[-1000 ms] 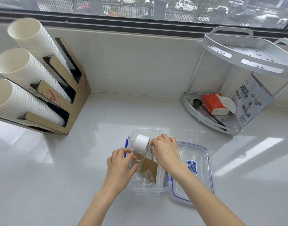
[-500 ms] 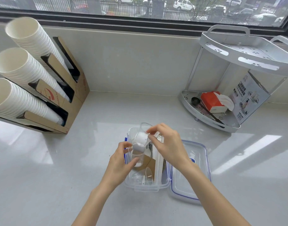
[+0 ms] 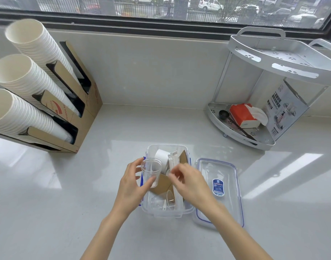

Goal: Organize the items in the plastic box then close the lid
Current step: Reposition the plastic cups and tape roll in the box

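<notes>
My left hand point(image 3: 132, 184) is wrapped round a clear plastic cup point(image 3: 151, 172), thumb on the near side and fingers behind, holding it upright over the left edge of the plastic box point(image 3: 167, 212). My right hand point(image 3: 189, 182) hovers over the middle of the box with its fingers curled loosely; it looks blurred, and I cannot tell whether it pinches anything or is merely reaching.

To do this step well, I think I should keep the cup upright and lower it into a free spot on the left side of the box, or nest it with the other clear cup point(image 3: 170, 200) lying near the front wall. Everything must end below the rim, so the brown cardboard pieces point(image 3: 162, 184) and the white paper cup point(image 3: 162, 156) at the back probably need laying flatter before the lid goes on.

The lid point(image 3: 220, 190) lies flat on the bench point(image 3: 86, 184) just right of the box, touching or nearly touching it.

Much is hard to read: clear cups inside a clear box blur together, so I cannot count them. My right hand covers the box's middle. A white wrapped strip point(image 3: 173, 160) stands in the back; what it is I cannot say.
</notes>
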`<move>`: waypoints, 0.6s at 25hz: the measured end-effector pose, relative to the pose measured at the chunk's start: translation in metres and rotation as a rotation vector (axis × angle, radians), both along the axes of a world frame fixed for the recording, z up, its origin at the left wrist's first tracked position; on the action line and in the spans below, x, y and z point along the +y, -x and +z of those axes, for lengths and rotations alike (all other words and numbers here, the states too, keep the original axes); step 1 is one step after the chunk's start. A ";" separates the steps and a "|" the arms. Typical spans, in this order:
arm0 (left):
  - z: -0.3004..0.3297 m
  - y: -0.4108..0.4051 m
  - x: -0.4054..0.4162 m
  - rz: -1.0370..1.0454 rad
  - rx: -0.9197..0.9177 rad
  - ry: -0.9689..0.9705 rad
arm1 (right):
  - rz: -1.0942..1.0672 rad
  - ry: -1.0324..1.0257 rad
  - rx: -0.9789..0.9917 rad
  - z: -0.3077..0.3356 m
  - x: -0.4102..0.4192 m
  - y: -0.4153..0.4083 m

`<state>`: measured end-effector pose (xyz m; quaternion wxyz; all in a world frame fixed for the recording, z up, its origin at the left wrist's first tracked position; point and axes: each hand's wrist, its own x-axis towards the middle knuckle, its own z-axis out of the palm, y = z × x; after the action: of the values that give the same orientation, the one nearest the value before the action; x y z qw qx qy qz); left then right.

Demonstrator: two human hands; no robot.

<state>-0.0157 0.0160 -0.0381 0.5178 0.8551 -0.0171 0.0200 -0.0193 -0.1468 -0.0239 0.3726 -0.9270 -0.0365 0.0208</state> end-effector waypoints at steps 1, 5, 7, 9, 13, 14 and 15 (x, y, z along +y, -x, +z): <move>0.000 0.000 0.001 0.007 -0.003 0.003 | 0.030 0.094 0.126 -0.005 0.001 0.004; -0.001 0.000 0.004 0.016 -0.006 0.006 | 0.099 0.254 0.320 -0.012 0.011 0.016; -0.002 0.001 0.004 0.015 -0.006 0.010 | 0.096 0.240 0.315 -0.012 0.013 0.015; -0.003 0.002 0.004 0.015 -0.006 0.014 | 0.065 0.200 0.307 -0.010 0.011 0.012; -0.003 0.001 0.005 0.028 0.001 0.021 | -0.073 0.087 0.151 0.010 -0.006 0.004; -0.003 0.001 0.005 0.030 0.005 0.020 | -0.114 0.061 0.074 0.018 -0.012 0.000; -0.002 0.002 0.005 0.027 0.009 0.020 | -0.143 0.030 -0.005 0.027 -0.016 -0.004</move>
<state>-0.0174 0.0210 -0.0404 0.5261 0.8501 -0.0031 0.0233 -0.0154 -0.1632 0.0032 0.3589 -0.9329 0.0290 -0.0077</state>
